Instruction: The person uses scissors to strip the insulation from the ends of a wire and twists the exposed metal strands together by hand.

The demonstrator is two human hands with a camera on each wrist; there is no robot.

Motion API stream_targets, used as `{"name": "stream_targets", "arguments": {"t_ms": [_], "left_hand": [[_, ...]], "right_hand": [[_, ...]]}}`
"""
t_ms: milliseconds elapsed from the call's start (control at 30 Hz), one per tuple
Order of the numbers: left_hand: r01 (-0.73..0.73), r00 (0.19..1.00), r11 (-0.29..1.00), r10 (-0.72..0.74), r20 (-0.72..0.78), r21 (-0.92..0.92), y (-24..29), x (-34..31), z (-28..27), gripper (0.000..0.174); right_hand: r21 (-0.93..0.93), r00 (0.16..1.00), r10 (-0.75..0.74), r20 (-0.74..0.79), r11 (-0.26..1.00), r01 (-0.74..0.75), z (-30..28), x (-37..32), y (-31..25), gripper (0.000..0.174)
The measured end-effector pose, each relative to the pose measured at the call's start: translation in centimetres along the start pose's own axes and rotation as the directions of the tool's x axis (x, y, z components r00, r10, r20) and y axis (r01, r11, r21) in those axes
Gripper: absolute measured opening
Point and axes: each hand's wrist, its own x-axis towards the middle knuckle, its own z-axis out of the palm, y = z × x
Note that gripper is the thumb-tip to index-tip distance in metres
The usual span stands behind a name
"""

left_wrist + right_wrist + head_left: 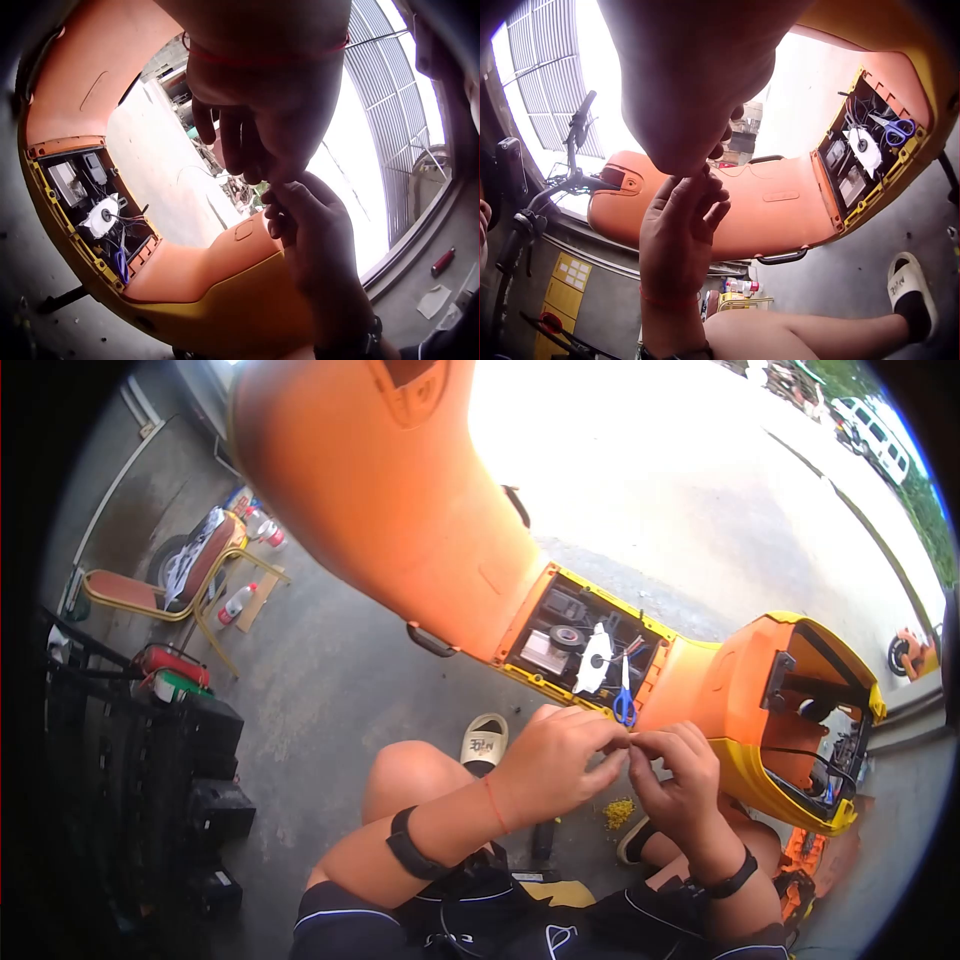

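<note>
My left hand, with a red string at its wrist, meets my right hand fingertip to fingertip in the head view. Both pinch something small, mostly hidden by the fingers. A thin strand curves out beside the fingertips in the left wrist view; I cannot tell its kind. Just beyond the hands lies an orange scooter-like body with an opened compartment. Inside it are wires, a white plate with a dark round centre, and blue-handled scissors at the near edge.
Small yellow bits lie heaped on the floor between the feet. To the left stand a chair, plastic bottles and black boxes. A hollow orange end piece rises at right, and a black handle juts from the body.
</note>
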Motion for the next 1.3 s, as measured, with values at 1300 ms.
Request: {"name": "stream_targets", "arguments": {"t_ms": [1300], "left_hand": [[-0.112, 0.994, 0.985, 0.11, 0.02, 0.13, 0.5, 0.9, 1.0, 0.012]], "right_hand": [[0.065, 0.996, 0.039, 0.084, 0.997, -0.045, 0.0, -0.7, 1.7, 0.016]]}}
